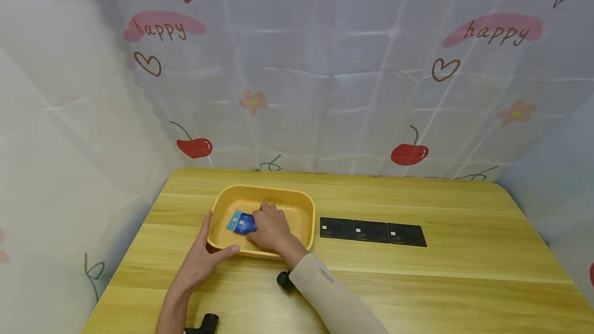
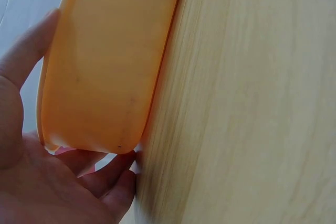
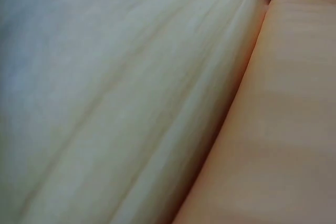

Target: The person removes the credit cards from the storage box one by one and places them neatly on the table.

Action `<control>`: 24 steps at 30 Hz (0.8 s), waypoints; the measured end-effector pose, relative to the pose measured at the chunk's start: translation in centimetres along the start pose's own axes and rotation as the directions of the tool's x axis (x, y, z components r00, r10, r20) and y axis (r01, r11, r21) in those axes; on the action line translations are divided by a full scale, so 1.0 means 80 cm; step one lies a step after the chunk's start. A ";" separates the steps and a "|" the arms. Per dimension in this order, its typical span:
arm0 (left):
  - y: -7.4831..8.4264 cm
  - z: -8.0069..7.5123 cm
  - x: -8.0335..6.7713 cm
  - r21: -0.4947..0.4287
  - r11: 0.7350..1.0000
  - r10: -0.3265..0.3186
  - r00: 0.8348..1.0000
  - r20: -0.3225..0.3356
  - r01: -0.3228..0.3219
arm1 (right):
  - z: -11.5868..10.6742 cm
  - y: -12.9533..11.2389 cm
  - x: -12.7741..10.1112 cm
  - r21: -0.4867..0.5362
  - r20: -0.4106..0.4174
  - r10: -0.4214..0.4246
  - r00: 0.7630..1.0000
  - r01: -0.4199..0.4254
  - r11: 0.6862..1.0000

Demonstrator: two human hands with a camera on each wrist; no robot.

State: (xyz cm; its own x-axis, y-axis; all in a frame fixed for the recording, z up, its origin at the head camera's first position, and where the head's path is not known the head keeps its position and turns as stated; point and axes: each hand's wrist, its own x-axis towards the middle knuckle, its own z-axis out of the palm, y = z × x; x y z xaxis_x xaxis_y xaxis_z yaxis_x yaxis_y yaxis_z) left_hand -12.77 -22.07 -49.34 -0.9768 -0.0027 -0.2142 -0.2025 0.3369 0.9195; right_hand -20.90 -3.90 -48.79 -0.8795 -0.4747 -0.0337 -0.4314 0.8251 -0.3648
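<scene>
A yellow plastic bin (image 1: 303, 207) sits on the wooden table. My left hand (image 1: 199, 264) holds its near left corner, the thumb on the front rim and the fingers round the left side. In the left wrist view that hand (image 2: 58, 182) spans the corner of the orange-looking wall (image 2: 105, 66). My right hand (image 1: 271, 228) is inside the bin, fingers curled at the right end of a dark blue bank card (image 1: 244, 224). A light blue card (image 1: 234, 219) shows partly from under it. The right fingertips are hidden; the right wrist view shows only the bin's outer wall (image 3: 278, 103).
Three black VIP cards (image 1: 336, 228) lie end to end in a row right of the bin. Black camera mounts (image 1: 285, 280) show by both wrists. A printed curtain (image 1: 325, 92) hangs behind the wooden table (image 1: 464, 272).
</scene>
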 end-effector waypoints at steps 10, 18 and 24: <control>0.000 0.000 0.001 0.002 1.000 0.004 1.000 -0.001 -0.004 | 0.000 0.003 0.000 0.042 -0.012 -0.016 1.000 0.016 0.999; 0.000 -0.001 0.001 0.005 1.000 -0.006 1.000 0.002 0.006 | -0.002 0.005 0.002 0.083 -0.032 -0.029 0.999 0.032 0.996; -0.002 -0.001 0.002 -0.010 1.000 0.000 1.000 0.007 0.000 | -0.003 0.005 0.002 0.090 -0.036 -0.037 0.999 0.041 0.995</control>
State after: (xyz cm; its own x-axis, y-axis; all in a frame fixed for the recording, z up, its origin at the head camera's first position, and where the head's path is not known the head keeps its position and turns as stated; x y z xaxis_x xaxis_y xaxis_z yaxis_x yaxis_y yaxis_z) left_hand -12.91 -22.17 -49.47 -0.9762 0.0036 -0.2167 -0.2036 0.3277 0.9226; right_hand -21.24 -3.58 -48.74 -0.8695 -0.4938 0.0139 -0.4468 0.7742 -0.4484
